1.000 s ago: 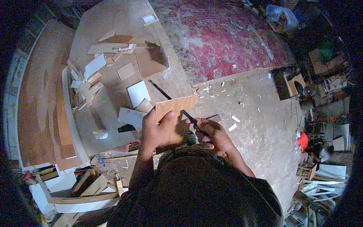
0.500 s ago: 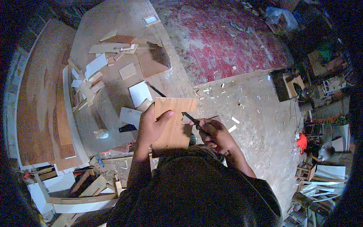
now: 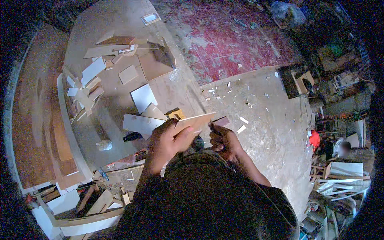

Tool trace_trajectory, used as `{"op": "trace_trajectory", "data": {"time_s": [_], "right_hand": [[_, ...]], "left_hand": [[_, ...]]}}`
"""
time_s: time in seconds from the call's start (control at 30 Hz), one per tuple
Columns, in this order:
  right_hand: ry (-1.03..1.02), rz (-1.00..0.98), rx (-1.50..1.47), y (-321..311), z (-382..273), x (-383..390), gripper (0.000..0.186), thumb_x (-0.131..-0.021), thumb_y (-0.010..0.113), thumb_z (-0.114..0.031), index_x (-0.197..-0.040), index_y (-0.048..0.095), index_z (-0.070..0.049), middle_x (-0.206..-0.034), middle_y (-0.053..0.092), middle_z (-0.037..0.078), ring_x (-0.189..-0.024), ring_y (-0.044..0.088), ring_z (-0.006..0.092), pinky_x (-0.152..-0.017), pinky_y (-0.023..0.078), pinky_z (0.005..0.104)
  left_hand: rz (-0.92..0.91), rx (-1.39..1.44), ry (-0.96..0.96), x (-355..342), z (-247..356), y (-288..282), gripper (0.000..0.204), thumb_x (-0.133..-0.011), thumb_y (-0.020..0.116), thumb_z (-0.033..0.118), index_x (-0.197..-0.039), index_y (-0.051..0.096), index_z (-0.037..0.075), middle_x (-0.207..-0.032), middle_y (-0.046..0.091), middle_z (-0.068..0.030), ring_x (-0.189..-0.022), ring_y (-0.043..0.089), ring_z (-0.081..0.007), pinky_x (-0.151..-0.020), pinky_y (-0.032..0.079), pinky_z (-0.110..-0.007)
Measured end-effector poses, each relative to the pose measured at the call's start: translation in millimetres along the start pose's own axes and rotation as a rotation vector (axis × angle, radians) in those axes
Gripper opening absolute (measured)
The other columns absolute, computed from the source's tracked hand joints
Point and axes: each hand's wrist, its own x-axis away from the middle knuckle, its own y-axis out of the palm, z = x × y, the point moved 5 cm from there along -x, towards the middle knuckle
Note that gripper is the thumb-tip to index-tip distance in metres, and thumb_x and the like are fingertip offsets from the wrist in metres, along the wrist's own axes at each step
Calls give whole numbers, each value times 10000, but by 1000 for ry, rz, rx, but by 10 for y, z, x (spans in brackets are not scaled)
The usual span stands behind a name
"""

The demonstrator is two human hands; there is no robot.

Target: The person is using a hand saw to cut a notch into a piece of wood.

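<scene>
My left hand (image 3: 166, 141) grips a thin wood-coloured board (image 3: 197, 122), thumb along its near side. The board is tilted, so I see it almost edge-on. Close to its right end, my right hand (image 3: 225, 145) is closed around a slim black knife-like tool (image 3: 211, 125), mostly covered by the fingers. Whether the tool touches the board I cannot make out. Beyond the left hand, a white panel (image 3: 138, 123), a white square piece (image 3: 144, 98) and a yellow object (image 3: 175, 115) lie on the large worktable (image 3: 116, 130).
Several wood offcuts (image 3: 94, 86) are heaped on the table's left. A small open-topped wooden form (image 3: 158, 66) stands farther back. Scraps (image 3: 241, 129) dot the concrete floor at right, with red tiles (image 3: 228, 44) beyond. More offcuts (image 3: 100, 202) pile up at lower left; another person (image 3: 340, 149) is at far right.
The board has turned from facing me to nearly edge-on. The black tool has moved off the board's face to near its right end. My view has shifted slightly.
</scene>
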Motion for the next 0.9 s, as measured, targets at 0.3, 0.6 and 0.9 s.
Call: {"op": "trace_trajectory", "data": {"time_s": [0.3,0.6,0.9], "right_hand": [[-882,99,638,-24,-402,371,392,-1014,399,-357,-1240,430,-38,-728,435,-5,-608,422,71,-509,360,226],[-1016,-186,1085,-304,-342,378,252,-947,502,-207,-1043,572,15,-980,628,177,-930,607,319,-834,454,378],[-918,-304,1236,13,-887,426,236,-956,482,-247,-981,546,-21,-793,563,174,-727,587,349,-651,448,405]], "left_hand": [[4,910,-458,-32,-1204,147,308,-842,679,176,-1115,596,60,-1012,659,-13,-916,609,-137,-788,481,-267],[-85,1280,-570,4,-598,300,460,-854,680,130,-1270,511,31,-1146,607,-37,-1045,574,-167,-928,441,-309],[34,1084,-430,-290,-114,442,537,-826,731,121,-1286,477,8,-1010,625,-27,-955,582,-113,-869,456,-273]]}}
